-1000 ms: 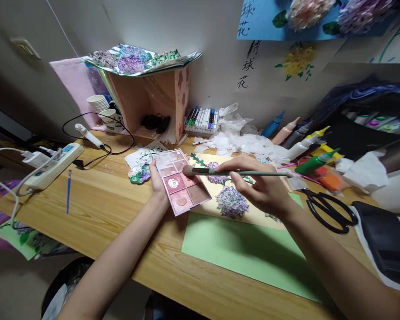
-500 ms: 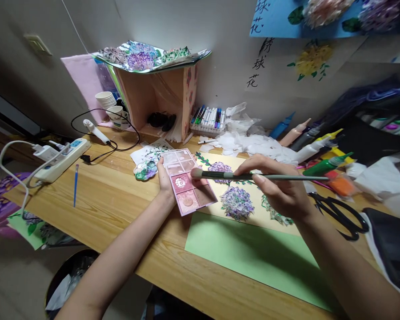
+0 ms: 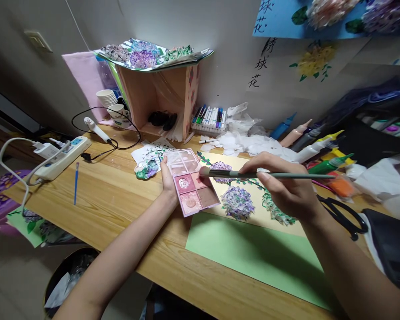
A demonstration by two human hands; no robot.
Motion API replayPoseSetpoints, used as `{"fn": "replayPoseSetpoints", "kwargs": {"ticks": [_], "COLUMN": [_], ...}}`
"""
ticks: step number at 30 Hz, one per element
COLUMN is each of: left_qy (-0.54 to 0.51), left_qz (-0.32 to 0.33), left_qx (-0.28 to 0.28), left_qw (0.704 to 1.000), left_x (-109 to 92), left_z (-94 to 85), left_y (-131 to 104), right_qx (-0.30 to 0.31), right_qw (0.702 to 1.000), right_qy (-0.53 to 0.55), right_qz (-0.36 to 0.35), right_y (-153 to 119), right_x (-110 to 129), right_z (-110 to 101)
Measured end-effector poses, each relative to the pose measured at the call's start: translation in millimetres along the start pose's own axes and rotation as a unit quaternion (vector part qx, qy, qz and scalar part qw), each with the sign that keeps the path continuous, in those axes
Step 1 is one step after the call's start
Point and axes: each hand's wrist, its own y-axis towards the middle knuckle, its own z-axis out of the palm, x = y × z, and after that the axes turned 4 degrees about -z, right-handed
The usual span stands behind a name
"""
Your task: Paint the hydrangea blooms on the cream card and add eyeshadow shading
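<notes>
My left hand (image 3: 168, 180) holds an open makeup palette (image 3: 190, 202) with pink and brown pans, tilted over the wooden table. In my right hand (image 3: 280, 182) is a long green-grey brush (image 3: 235, 174), held nearly level between thumb and fingers. Its bristle tip lies over the upper right pan of the palette; whether it touches cannot be told. Behind the brush, a cream sheet (image 3: 260, 209) bears purple and green textured flowers (image 3: 238, 202). A green sheet (image 3: 246, 253) lies along its near side.
Black scissors (image 3: 345, 215) and paint bottles (image 3: 330, 165) are at the right. A marker box (image 3: 209, 120) and white scraps (image 3: 253, 143) lie behind. On the left are a power strip (image 3: 65, 158), a blue brush (image 3: 76, 184) and a painted paper (image 3: 153, 153).
The palette and brush have shifted slightly to the right in view. My right hand has moved a little right, showing more of the green flower.
</notes>
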Motion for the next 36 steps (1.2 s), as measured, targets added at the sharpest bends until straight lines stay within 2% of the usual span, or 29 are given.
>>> {"fn": "replayPoseSetpoints", "kwargs": {"ticks": [4, 10, 17, 20, 23, 27, 29, 32, 33, 36], "left_qy": [0.002, 0.010, 0.007, 0.013, 0.013, 0.007, 0.005, 0.008, 0.010, 0.018], "left_qz": [0.008, 0.044, 0.049, 0.044, 0.025, 0.048, 0.059, 0.061, 0.063, 0.063], "left_qx": [-0.007, -0.028, -0.042, -0.042, -0.036, -0.034, -0.042, -0.053, -0.057, -0.065], "left_qw": [1.000, 0.999, 0.998, 0.998, 0.999, 0.998, 0.997, 0.997, 0.996, 0.996], "left_x": [-1.5, -2.9, 2.3, 3.4, 1.4, -3.7, -5.6, -6.9, -7.1, -7.2], "left_z": [0.5, 5.3, -0.2, -0.5, 2.1, 4.9, 5.8, 7.6, 8.4, 10.1], "left_y": [-0.6, -1.8, 1.6, 1.0, -0.8, -1.3, -0.9, -1.0, -1.2, -1.8], "right_qx": [0.040, 0.025, 0.001, -0.030, -0.098, -0.195, -0.174, -0.067, -0.048, -0.043], "right_qw": [0.999, 0.999, 0.993, 0.984, 0.975, 0.972, 0.977, 0.987, 0.987, 0.990], "right_qy": [-0.029, -0.008, 0.113, 0.155, 0.172, 0.065, -0.007, -0.074, -0.084, -0.082], "right_qz": [-0.019, -0.018, 0.034, 0.078, 0.105, 0.118, 0.122, 0.127, 0.125, 0.108], "right_y": [-0.3, -0.7, -2.3, -0.2, 3.3, 4.7, 3.5, 2.2, 2.3, 4.2], "right_x": [4.7, 12.1, 10.0, 6.4, -2.9, -23.7, -33.0, -40.2, -40.9, -40.2], "right_z": [6.1, 11.7, 19.4, 18.4, 11.7, -3.9, -10.9, -15.2, -14.6, -9.2]}}
